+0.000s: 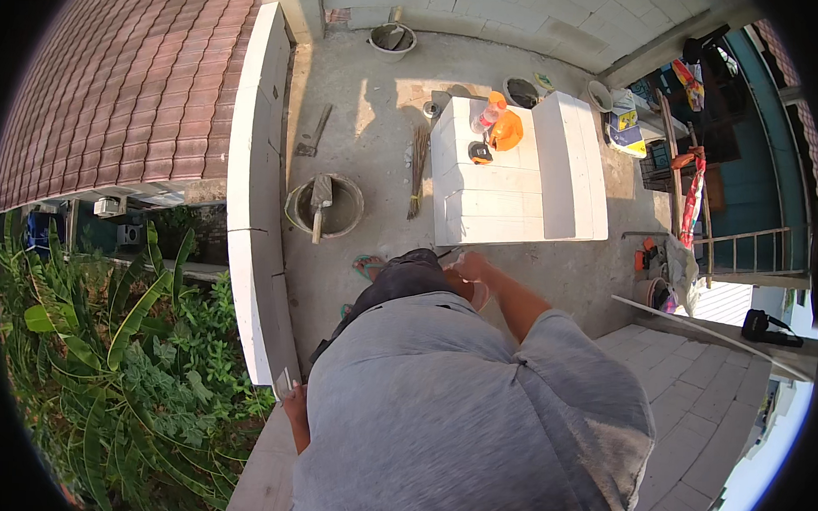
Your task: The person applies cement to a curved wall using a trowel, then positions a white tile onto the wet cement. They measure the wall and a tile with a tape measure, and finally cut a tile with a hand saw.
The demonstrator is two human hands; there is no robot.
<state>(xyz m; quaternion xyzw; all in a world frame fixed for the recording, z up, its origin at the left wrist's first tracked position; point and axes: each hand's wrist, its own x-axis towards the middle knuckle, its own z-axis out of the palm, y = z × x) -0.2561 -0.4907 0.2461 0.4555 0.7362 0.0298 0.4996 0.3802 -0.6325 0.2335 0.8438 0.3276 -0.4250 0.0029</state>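
Observation:
My left hand is at the near end of the low white block wall, its fingers curled beside a small grey flat piece at the wall's end. What that piece is, I cannot make out. My right hand is closed in front of my body, by my dark shorts; what it holds, if anything, is unclear. Beyond it stands a stack of white blocks, bearing an orange cap, a clear bottle with an orange top and a tape measure.
Left of the stack, a trowel rests across a mortar bucket. A stick brush and a hammer-like tool lie on the concrete floor. Another tub stands far back. Plants grow beyond the wall.

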